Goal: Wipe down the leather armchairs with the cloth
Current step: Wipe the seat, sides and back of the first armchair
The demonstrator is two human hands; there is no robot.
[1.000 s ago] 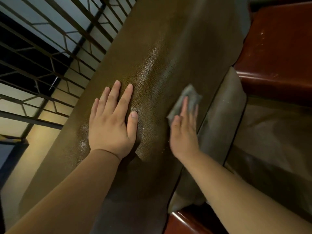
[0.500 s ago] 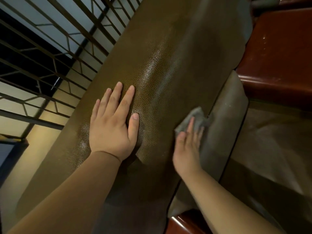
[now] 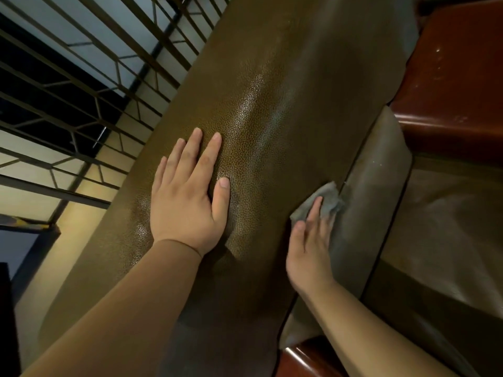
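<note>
I look down over the top of an olive-brown leather armchair back. My left hand lies flat on the leather, fingers straight and spread. My right hand presses a small grey cloth with straight fingers against the front face of the backrest, right beside the seam where the grey-brown back cushion begins. The cloth sticks out past my fingertips.
The leather seat of the chair lies to the right and below. Glossy red-brown wooden armrests show at the top right and at the bottom. A dark metal lattice screen stands to the left, behind the chair.
My right hand has slid the cloth down and to the right over the backrest, from the middle of the leather to the seam by the cushion. My left hand has stayed in place.
</note>
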